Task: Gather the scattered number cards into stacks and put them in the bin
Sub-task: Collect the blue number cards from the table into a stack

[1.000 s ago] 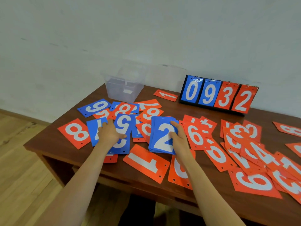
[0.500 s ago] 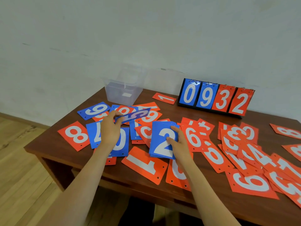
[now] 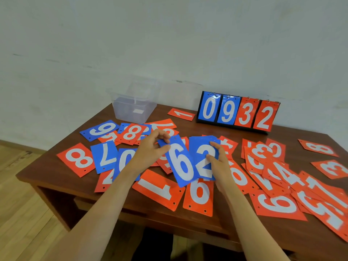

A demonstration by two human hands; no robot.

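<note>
Blue and red number cards lie scattered over the brown table [image 3: 56, 166]. My left hand [image 3: 152, 149] pinches the top edge of a blue 6 card [image 3: 180, 162], lifted and tilted, its right side overlapping the blue stack. My right hand [image 3: 219, 162] holds that blue stack [image 3: 204, 159], topped by a 2, with fingers on its face. Blue 0 [image 3: 126, 162], 7 [image 3: 105, 157] and 9 [image 3: 99, 129] cards lie at the left. The clear plastic bin [image 3: 134, 108] stands at the back left, with no cards visible in it.
A flip scoreboard [image 3: 237, 114] reading 0932 stands at the back by the wall. Several red cards are heaped at the right [image 3: 278, 174] and along the front edge [image 3: 160, 189]. A red 8 [image 3: 77, 159] lies near the left edge. Wooden floor lies to the left.
My left hand picked the blue card off the left pile, turned it face up and carried it right to the blue stack. My right hand stayed on the stack.
</note>
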